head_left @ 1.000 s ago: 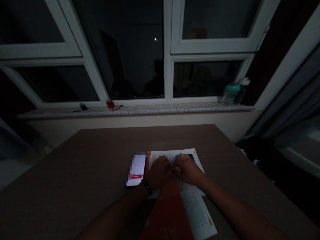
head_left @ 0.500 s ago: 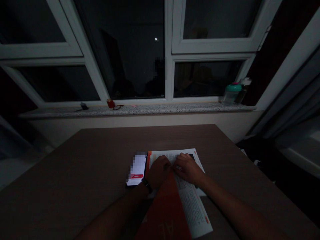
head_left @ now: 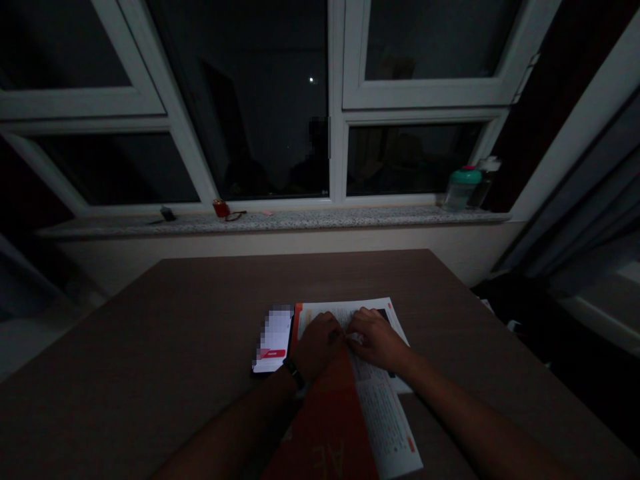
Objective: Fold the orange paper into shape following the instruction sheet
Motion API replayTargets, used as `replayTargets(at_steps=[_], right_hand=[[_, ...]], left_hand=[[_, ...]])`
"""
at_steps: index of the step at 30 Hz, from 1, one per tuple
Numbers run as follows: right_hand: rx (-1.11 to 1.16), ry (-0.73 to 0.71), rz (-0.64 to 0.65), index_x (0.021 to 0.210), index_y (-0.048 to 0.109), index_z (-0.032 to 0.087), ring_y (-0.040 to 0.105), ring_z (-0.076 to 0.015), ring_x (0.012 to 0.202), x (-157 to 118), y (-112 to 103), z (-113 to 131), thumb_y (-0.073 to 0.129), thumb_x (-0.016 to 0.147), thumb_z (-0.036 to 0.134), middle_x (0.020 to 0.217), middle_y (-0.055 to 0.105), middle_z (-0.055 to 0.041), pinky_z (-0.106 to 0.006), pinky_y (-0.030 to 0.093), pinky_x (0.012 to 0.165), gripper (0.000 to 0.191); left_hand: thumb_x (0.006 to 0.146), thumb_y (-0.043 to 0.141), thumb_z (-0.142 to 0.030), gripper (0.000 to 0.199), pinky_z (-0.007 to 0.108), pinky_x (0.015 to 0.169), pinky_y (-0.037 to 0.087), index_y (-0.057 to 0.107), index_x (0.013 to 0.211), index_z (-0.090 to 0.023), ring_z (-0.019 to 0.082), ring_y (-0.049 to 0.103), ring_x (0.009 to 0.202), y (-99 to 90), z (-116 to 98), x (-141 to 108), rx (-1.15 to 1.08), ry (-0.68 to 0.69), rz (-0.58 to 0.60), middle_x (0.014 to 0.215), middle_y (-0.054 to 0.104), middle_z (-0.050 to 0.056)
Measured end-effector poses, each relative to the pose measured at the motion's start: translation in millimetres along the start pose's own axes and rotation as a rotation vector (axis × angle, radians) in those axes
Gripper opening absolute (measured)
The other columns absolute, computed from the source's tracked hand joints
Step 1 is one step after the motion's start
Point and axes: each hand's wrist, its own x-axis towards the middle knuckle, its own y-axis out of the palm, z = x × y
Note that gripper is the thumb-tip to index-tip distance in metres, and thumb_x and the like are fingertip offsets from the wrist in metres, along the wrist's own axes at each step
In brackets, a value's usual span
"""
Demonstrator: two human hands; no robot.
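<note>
Printed paper sheet (head_left: 385, 427) | lying on the worktop (head_left: 150, 347) between the hands, red flap (head_left: 325, 427) nearest the body | handling light, soft, best held at edges | left hand (head_left: 317, 345), right hand (head_left: 375, 340) pinching it at the flap's tip | phone (head_left: 273, 340) sitting beside left hand

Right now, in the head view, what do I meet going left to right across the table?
Lit smartphone, left hand, right hand.

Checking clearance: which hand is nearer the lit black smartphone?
Left: the left hand is just right of the lit black smartphone; the right hand is farther right, past the left hand, on the white printed sheet.
</note>
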Motion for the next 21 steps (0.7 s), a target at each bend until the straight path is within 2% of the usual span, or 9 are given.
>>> replayTargets(at_steps=[8, 13, 16, 18, 21], right_hand=[[0.003, -0.08, -0.022, 0.088, 0.065, 0.019, 0.052, -0.0218, 0.088, -1.3, -0.7, -1.4, 0.064, 0.086, 0.019, 0.085, 0.061, -0.0043, -0.034, 0.035, 0.078, 0.002], [0.021, -0.039, -0.145, 0.112, 0.061, 0.021, 0.051, -0.0253, 0.099, -3.8, -4.5, -0.9, 0.062, 0.084, 0.017, 0.102, 0.062, -0.0075, -0.038, 0.038, 0.085, 0.028], [0.058, -0.055, -0.196, 0.116, 0.059, 0.02, 0.052, -0.0255, 0.099, -6.4, -7.6, -3.2, 0.059, 0.085, 0.015, 0.103, 0.062, -0.0084, -0.039, 0.04, 0.087, 0.032], [0.104, -0.101, -0.155, 0.115, 0.059, 0.02, 0.053, -0.0246, 0.097, -8.3, -9.3, -4.1, 0.058, 0.084, 0.015, 0.101, 0.062, -0.0081, -0.038, 0.042, 0.085, 0.031], [0.162, -0.148, -0.025, 0.117, 0.059, 0.02, 0.054, -0.0239, 0.098, -10.1, -10.5, -4.2, 0.064, 0.081, 0.016, 0.104, 0.061, -0.0077, -0.037, 0.044, 0.087, 0.037]], left_hand=[[0.086, 0.05, -0.013, 0.014, 0.031, 0.075, 0.043, 0.052, 0.073, -0.019, 0.019, 0.053, 0.083, 1.0, 1.2, 0.4, 0.023, -0.057, -0.034, 0.084, 0.056, 0.003], [0.086, 0.051, -0.013, 0.012, 0.031, 0.075, 0.043, 0.054, 0.075, -0.019, 0.019, 0.054, 0.083, -0.4, 2.8, 0.7, 0.034, -0.07, -0.044, 0.085, 0.057, 0.003], [0.087, 0.051, -0.013, 0.013, 0.031, 0.075, 0.043, 0.055, 0.075, -0.018, 0.018, 0.054, 0.083, -1.4, 3.7, 0.8, 0.046, -0.085, -0.06, 0.085, 0.057, 0.003], [0.088, 0.051, -0.013, 0.014, 0.031, 0.075, 0.043, 0.055, 0.075, -0.018, 0.018, 0.054, 0.082, -1.8, 4.6, 1.2, 0.055, -0.097, -0.069, 0.084, 0.057, 0.003], [0.089, 0.053, -0.014, 0.016, 0.031, 0.075, 0.043, 0.057, 0.074, -0.018, 0.019, 0.055, 0.082, -2.0, 6.5, 2.0, 0.063, -0.102, -0.068, 0.083, 0.058, 0.003]])
